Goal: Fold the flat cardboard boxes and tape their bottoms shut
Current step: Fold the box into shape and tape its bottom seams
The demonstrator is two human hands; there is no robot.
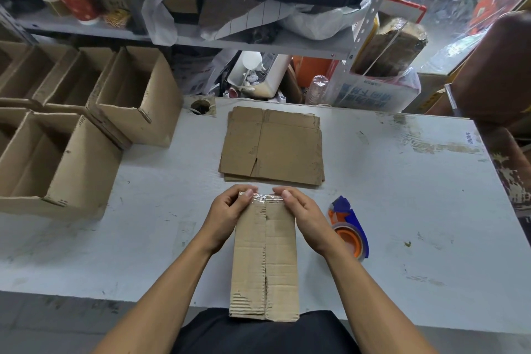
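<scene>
Brown corrugated cardboard box (265, 261), folded up, lies lengthwise on the scuffed white table (402, 181) right in front of the person, its near end against the dark shirt and its two closed flaps facing up with a seam running between them. One strip of clear tape (263, 198) crosses the far edge of this box. Two hands work there: the left hand (230, 210) curls its fingers over the far left corner and presses the tape down, and the right hand (298, 210) does the same at the far right corner, so both are clamped on the box's far end. One stack of flat cardboard sheets (273, 144) lies on the table just beyond the hands; how many sheets it holds cannot be told. One blue and orange tape dispenser (349, 227) lies just right of the right wrist. At the left stand at least five open assembled cardboard boxes (86, 135), set close together in two rows.
</scene>
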